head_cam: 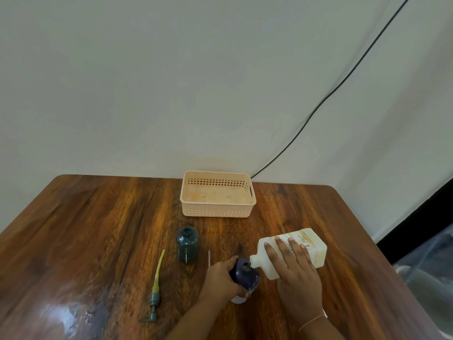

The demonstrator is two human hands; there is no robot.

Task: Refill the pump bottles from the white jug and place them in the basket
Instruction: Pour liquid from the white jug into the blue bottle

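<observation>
A pale plain wall (pixel 171 82) fills the back, a thin black cable (pixel 343 82) slanting across it down behind the dark brown wooden table (pixel 98 229) with its streaky grain. At the far edge sits the peach perforated plastic basket (pixel 218 212), rectangular, its long axis running left to right, nothing in it.

Nearer, and to the right, the white rectangular plastic jug (pixel 291 251) is tipped right over, its long axis almost level, base out to the right and neck pointing left and slightly down. The right hand (pixel 291 268) lies over the jug's near side, fingers spread flat across the label, clasping it. The spout meets the open mouth of the dark navy round pump bottle (pixel 245 272), which stands upright just left of that hand. The left hand (pixel 220 278) wraps around this bottle from the left, fingers curled tight on its body.

Further left and a little back, a dark green translucent bottle (pixel 187 244) stands upright, mouth open, untouched. Left again, a grey pump head with a yellowish dip tube (pixel 155 288) lies flat, tube pointing away from the person, nozzle nearest. A second thin clear tube (pixel 209 257) lies between the two bottles.
</observation>
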